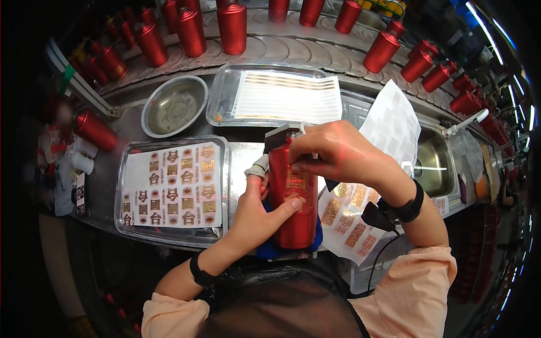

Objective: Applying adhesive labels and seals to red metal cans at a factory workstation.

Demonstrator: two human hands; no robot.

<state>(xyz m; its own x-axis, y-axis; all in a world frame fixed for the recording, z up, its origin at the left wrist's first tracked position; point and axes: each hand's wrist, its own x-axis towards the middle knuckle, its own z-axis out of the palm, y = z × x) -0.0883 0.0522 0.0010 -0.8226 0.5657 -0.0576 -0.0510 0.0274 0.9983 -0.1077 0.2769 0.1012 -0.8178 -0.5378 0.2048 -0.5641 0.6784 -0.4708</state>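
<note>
A red bottle [296, 228] with gold characters on its front stands before me, its base near a blue cloth [267, 249]. My left hand [253, 214] wraps round its left side, thumb pressed on the front by the lower character; a pale covering shows on a fingertip. Bent over the upper front, my right hand [335, 149] has thumb and forefinger pinched against the bottle just above the lettering. Whatever lies in that pinch is hidden. Right of the bottle lies a sheet of gold stickers [356, 219]. Another sticker sheet [135, 180] rests in a clear tray [225, 191] on the left.
A metal bowl [151, 112] and a tray [214, 101] with a striped sheet [287, 104] sit behind. Beyond runs a curved conveyor [298, 53] bearing several red bottles. A curled paper sheet [394, 124] stands beside the sink [448, 155]. A black cable [376, 262] hangs from my right wrist.
</note>
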